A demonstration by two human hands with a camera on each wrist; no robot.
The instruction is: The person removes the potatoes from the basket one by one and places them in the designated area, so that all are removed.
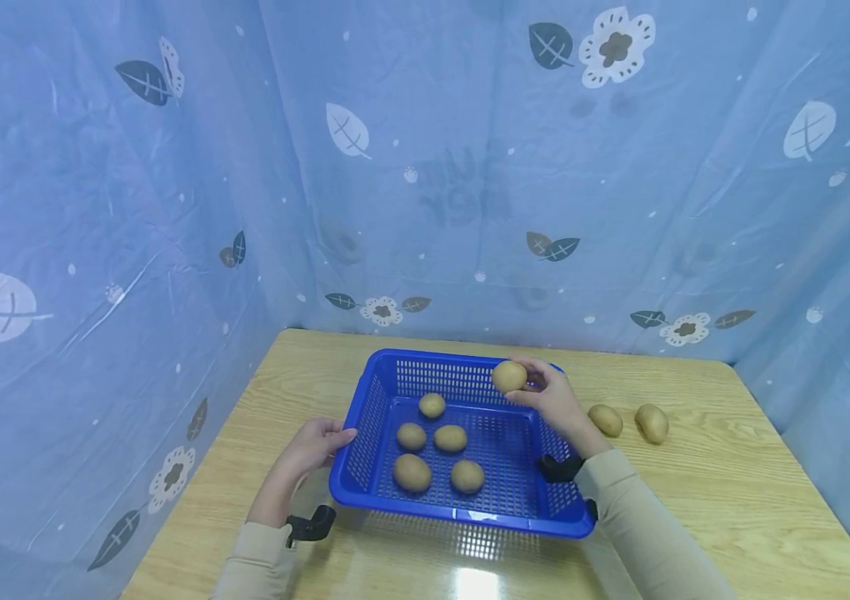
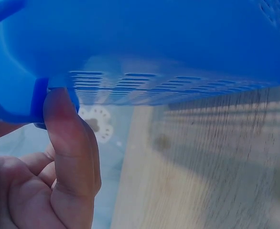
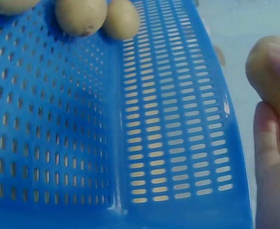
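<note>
A blue plastic basket (image 1: 470, 525) with slotted walls stands over the wooden table, several potatoes (image 1: 412, 472) lying in its left and middle part. My left hand (image 1: 314, 446) grips the basket's left rim, thumb on top and fingers beneath, as the left wrist view shows with the curled fingers (image 2: 70, 143) under the edge. Above the basket's far right part, my right hand (image 1: 554, 396) holds a potato (image 1: 509, 377) between thumb and fingers. The right wrist view shows that same potato (image 3: 269, 76) at its right edge, beside the basket's slotted wall (image 3: 178, 119).
Two more potatoes, one nearer (image 1: 606, 420) and one farther right (image 1: 652, 423), lie on the wooden table (image 1: 732, 483) right of the basket. A blue curtain (image 1: 425, 208) with leaf and flower prints hangs behind the table and along its sides.
</note>
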